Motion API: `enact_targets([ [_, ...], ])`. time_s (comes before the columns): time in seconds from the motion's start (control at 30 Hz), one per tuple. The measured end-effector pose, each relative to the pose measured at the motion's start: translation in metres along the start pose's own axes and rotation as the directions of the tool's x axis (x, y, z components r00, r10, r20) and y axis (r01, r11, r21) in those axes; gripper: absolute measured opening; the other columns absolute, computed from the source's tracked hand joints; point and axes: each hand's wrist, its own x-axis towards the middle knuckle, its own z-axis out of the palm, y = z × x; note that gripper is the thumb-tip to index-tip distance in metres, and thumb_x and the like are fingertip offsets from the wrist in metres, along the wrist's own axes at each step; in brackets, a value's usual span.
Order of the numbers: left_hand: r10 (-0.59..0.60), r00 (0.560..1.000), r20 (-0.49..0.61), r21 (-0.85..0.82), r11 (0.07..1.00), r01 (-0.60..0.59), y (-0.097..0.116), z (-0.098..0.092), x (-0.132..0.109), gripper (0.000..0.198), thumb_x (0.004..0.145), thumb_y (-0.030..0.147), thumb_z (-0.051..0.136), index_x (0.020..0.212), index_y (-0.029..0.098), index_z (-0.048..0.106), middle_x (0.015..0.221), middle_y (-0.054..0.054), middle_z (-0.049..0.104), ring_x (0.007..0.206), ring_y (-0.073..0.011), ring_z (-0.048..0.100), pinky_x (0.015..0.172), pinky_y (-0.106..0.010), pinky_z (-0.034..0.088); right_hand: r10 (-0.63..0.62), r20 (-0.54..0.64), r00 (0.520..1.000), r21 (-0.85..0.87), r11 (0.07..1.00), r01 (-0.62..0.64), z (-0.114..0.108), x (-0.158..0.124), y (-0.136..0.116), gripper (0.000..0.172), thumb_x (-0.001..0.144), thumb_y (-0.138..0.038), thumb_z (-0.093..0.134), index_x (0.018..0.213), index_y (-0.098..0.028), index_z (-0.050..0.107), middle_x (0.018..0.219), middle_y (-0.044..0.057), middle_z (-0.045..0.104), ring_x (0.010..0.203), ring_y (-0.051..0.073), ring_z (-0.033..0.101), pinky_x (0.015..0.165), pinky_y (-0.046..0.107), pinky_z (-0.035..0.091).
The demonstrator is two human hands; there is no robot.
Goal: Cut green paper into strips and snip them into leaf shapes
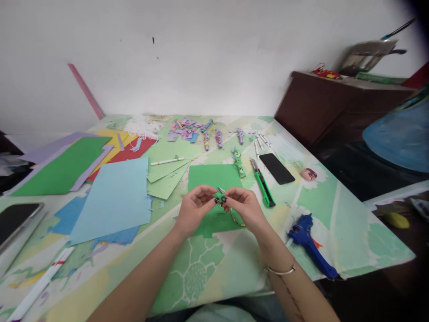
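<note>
My left hand (198, 206) and my right hand (246, 206) meet over a green sheet of paper (211, 176), fingertips pinched together. Between them they hold a small piece of green cut paper (219, 195), mostly covered by the fingers. A pair of small scissors also sits in my right hand, its gold handle loop (237, 219) hanging below the palm and its metal tip poking up by the fingertips. Just beyond the sheet lies a green decorated paper roll (238, 163). Right of it is a green utility knife (263, 184) with its blade out.
A black phone (277, 168), a blue glue gun (311, 246) and a pinkish painted stone (308, 174) lie to the right. Light blue paper (115, 192) and other coloured sheets cover the left. Farther back are paper scraps (184, 129), white string (142, 127) and several small rolls.
</note>
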Motion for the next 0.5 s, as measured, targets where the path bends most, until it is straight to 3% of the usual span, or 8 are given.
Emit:
enact_targets([
  [0.3,0.015,1.000,-0.020,0.047,0.999,-0.014,-0.003,0.000,0.000,0.014,0.070,0.015,0.067,0.082,0.016,0.060,0.080,-0.001,0.062,0.074,-0.0106,0.059,0.072,-0.021,0.049,0.020,0.005,1.000,-0.008,1.000,-0.020,0.001,0.001,0.004,0.016,0.062,-0.026,0.074,0.069,-0.016,0.063,0.054,-0.002,0.059,0.047,0.010,0.054,0.049,0.022,0.044],
  [0.5,0.048,0.999,-0.009,0.173,0.984,-0.046,-0.011,0.000,0.000,0.018,0.072,0.021,0.066,0.086,0.016,0.056,0.080,-0.004,0.065,0.075,-0.0149,0.064,0.072,-0.027,0.052,0.012,-0.019,1.000,-0.022,1.000,-0.012,0.002,0.004,0.005,0.018,0.061,-0.028,0.074,0.067,-0.015,0.061,0.053,-0.002,0.060,0.046,0.010,0.053,0.049,0.023,0.043],
])
